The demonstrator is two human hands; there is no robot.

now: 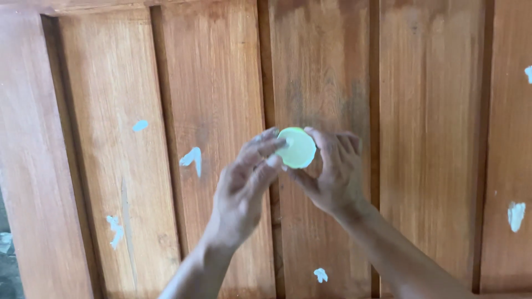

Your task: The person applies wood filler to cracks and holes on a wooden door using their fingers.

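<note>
Big wooden door [332,66] fills view, brown panels with grooves running up and down. White paint blobs [192,158] dotted on wood. Left hand [244,188] and right hand [332,171] meet in middle, in front of door. Both pinch small round pale green lid [297,148], flat face toward viewer. Left fingertips [272,149] grip its left edge, right fingers wrap its right edge and behind. Lid sits between hands, equally near both.

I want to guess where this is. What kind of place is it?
Probably a woodworking or repair spot. Both hands, left hand and right hand, hold a small pale round container over a panelled wooden door dotted with white filler patches.
</note>
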